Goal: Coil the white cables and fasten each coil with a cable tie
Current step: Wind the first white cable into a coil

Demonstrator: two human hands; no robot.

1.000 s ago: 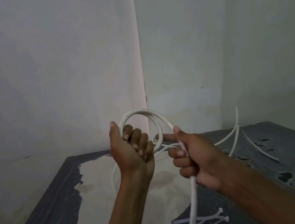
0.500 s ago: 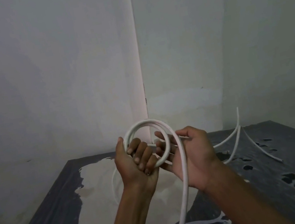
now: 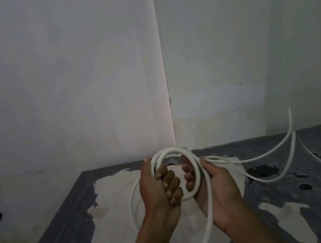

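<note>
Left hand and right hand: both raised above the middle of the dark grey worktop with worn pale patches, fingers curled through and gripping opposite sides of one coil of thick white cable. Coil's free length hangs toward the near edge. Loose thin white cables: lying toward the far right corner.

The white cable is wound into a small round coil, held up off the table, its long end trailing down.
</note>
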